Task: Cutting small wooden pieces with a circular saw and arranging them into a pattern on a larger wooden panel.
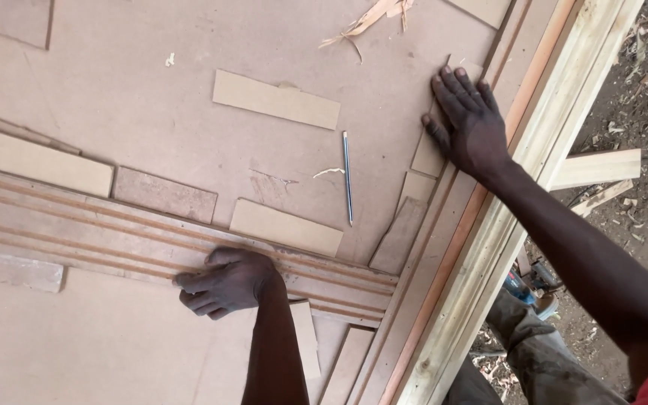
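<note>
Now the grooved moulding strip (114, 225) lies under the left hand (226, 281) — fingers (193, 279) curled.

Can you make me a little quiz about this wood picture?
1. True or false: the left hand rests on the long grooved moulding.
2. What does the right hand press on? A) a saw B) a flat board offcut C) a hammer
3. Fill in: the thin pen lies on the big ____ between the two hands.

Key: 1 true; 2 B; 3 board.
</note>
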